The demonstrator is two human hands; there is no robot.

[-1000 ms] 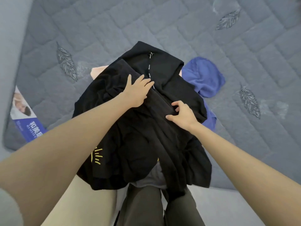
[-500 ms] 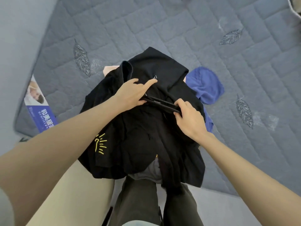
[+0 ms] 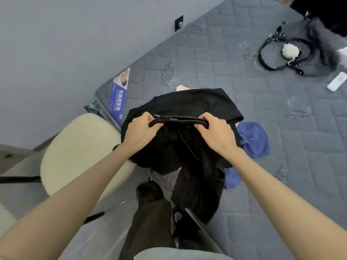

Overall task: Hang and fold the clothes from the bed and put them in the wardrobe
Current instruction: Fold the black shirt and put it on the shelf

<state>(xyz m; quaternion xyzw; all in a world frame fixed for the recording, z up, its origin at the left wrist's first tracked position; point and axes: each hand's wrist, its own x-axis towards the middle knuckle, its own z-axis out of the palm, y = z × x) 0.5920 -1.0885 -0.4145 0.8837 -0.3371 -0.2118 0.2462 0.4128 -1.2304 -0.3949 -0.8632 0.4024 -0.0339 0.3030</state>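
Observation:
A black garment point(image 3: 189, 104) lies bunched at the near edge of the grey quilted mattress point(image 3: 262, 128). Its waistband point(image 3: 180, 120) is stretched straight between my hands. My left hand point(image 3: 139, 131) grips the band's left end and my right hand point(image 3: 216, 132) grips the right end, fingers curled round it. The rest of the black cloth hangs down in front of my legs. A blue garment point(image 3: 253, 139) lies crumpled just right of it, partly under the black cloth. A bit of pale pink fabric point(image 3: 182, 88) peeks out behind the black pile.
A cream round stool point(image 3: 75, 147) stands left of the bed corner. A dark striped handbag with a white pompom point(image 3: 304, 51) and a white remote point(image 3: 336, 81) lie on the far right of the mattress. A grey wall point(image 3: 75, 44) runs along the left.
Both hands moved from lying on the black cloth to gripping its waistband at either end and pulling it taut. The view swung up and right, showing the stool and handbag.

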